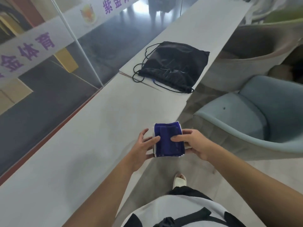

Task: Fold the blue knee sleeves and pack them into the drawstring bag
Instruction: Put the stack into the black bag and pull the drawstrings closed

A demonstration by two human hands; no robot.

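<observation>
while the left hand and right hand clamp the folded blue knee sleeves from opposite sides at the bench edge, lower centre | drawstring bag lies flat upper centre, well apart | tip: keep the fold pinched, loosen the bag mouth first

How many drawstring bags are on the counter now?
1: the black drawstring bag lies flat on the white counter, beyond the folded blue knee sleeves. No others show.
</observation>
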